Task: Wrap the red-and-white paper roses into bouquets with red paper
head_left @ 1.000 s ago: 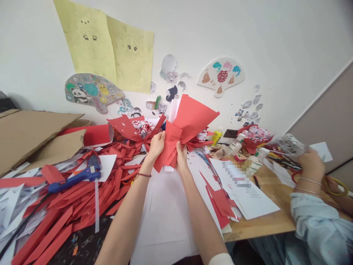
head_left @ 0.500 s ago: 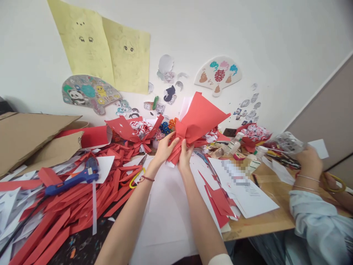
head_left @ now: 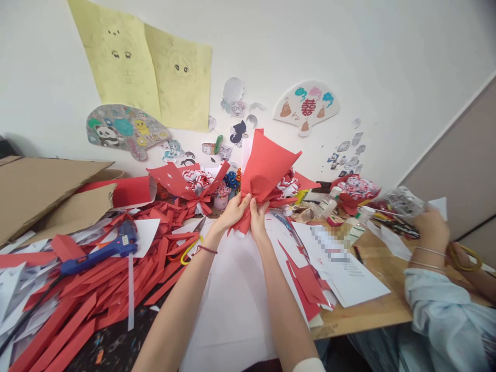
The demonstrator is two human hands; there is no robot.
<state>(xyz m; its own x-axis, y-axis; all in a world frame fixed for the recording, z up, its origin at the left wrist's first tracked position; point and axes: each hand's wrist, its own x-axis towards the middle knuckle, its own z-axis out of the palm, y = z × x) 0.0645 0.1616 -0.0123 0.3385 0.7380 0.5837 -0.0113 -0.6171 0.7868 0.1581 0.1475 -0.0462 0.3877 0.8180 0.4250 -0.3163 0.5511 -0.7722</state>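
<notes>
Both of my hands grip a red paper bouquet wrap (head_left: 267,165) held upright above the table. My left hand (head_left: 232,212) pinches the gathered waist of the wrap from the left. Closed on the same waist from below and to the right is my right hand (head_left: 258,219). The wrap fans out upward with a white sheet inside it. A large white sheet (head_left: 236,294) lies on the table under my forearms.
Red paper strips (head_left: 96,289) and a blue glue gun (head_left: 101,250) cover the left side. Yellow-handled scissors (head_left: 189,248) lie near my left wrist. Finished red bouquets (head_left: 197,181) stand by the wall. A person in a light blue sleeve (head_left: 445,310) works at the right, beside printed paper (head_left: 341,263).
My hands have squeezed the wrap's waist tighter, and the bundle has swung back left to stand more upright.
</notes>
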